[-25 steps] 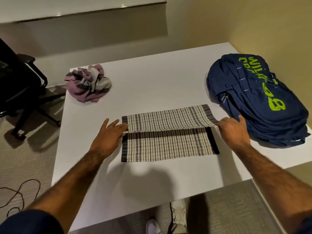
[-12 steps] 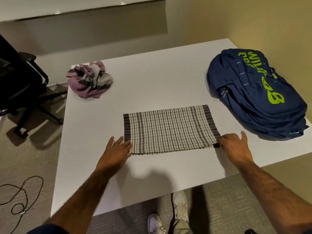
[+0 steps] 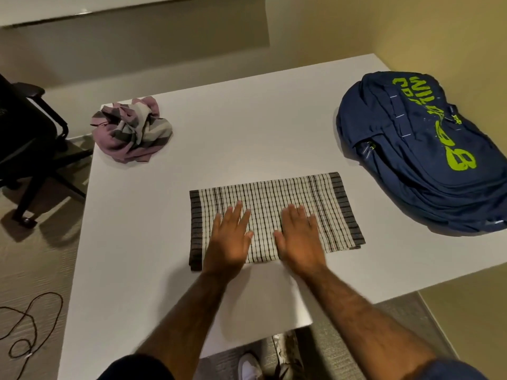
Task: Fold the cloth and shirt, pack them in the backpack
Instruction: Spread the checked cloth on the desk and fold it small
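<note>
On the near half of the checked cloth, the left hand and the right hand are laid flat side by side, palms down and fingers straight. Nothing is grasped or pinched by either; the fabric is only pressed against the table.

The cloth is seen as a flat rectangle in the middle of the table, towards the front edge, with a dark band at each short end. A second layer appears to show along the near edge, so it is judged to be folded once already. It is judged to be thin, light and limp. No shape will be held when it is lifted, and it is likely to sag and fall open unless both layers are caught together.

A hold is best taken at the two corners of one dark-banded short end, pinched through both layers, so that this end can be carried over to the other. Some sliding may be expected on the smooth tabletop, so the opposite end should be weighted while the first is raised.

The shirt, striped pink and grey, lies crumpled at the far left corner of the table, well apart from the cloth. The blue backpack lies on the right side, near the cloth's right end but not touching it. Whether its zip is open cannot be told. A black chair and a loose cable are seen on the floor to the left.
</note>
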A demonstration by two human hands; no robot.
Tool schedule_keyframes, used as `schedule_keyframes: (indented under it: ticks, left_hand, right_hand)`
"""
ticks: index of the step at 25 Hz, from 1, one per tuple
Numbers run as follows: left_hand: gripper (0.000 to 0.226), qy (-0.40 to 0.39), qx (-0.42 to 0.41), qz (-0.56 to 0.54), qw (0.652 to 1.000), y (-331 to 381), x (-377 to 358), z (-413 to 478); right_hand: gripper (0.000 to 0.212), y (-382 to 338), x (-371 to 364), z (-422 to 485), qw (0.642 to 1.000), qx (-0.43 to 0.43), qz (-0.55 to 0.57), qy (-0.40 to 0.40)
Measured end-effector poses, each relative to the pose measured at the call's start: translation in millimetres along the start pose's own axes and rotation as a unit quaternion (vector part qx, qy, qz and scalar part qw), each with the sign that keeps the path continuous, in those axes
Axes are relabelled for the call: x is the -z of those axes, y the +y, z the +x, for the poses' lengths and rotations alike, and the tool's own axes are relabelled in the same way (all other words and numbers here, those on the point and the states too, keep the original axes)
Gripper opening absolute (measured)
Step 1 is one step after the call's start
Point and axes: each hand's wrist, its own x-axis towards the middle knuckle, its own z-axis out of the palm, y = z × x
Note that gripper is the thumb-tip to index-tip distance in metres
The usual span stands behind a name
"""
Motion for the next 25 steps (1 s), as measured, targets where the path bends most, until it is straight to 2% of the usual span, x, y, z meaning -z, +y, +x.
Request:
schedule_keyframes:
  ticks: [4,6,9,14,17,21,23,25]
  left_hand:
    - [0.057,-0.060,0.063,0.019,0.996,-2,-27,32]
    - [0.059,-0.086,0.090,0.052,0.991,-9,-39,32]
    - [0.062,-0.109,0.113,0.039,0.987,-16,-46,31]
    - [0.067,-0.115,0.128,0.046,0.984,-27,-41,32]
    - [0.069,-0.105,0.151,0.048,0.982,-45,-36,30]
    - [0.072,-0.089,0.205,0.084,0.971,-52,-24,35]
    - [0.067,-0.087,0.171,0.073,0.979,-28,-27,52]
    - [0.065,-0.096,0.101,0.047,0.989,2,-38,72]
  right_hand:
    - [0.056,-37,-34,23,0.996,0.081,-0.047,-0.008]
    - [0.057,-34,-39,30,0.995,0.082,-0.057,-0.021]
    - [0.064,-16,-37,35,0.995,0.074,-0.053,-0.039]
    - [0.073,51,-8,50,0.997,-0.015,-0.051,-0.062]
    - [0.073,104,7,53,0.991,-0.072,-0.087,-0.071]
    - [0.075,136,25,57,0.982,-0.163,-0.083,-0.036]
    - [0.070,104,23,66,0.990,-0.129,-0.046,-0.025]
    - [0.070,50,9,71,0.999,0.007,-0.022,-0.025]
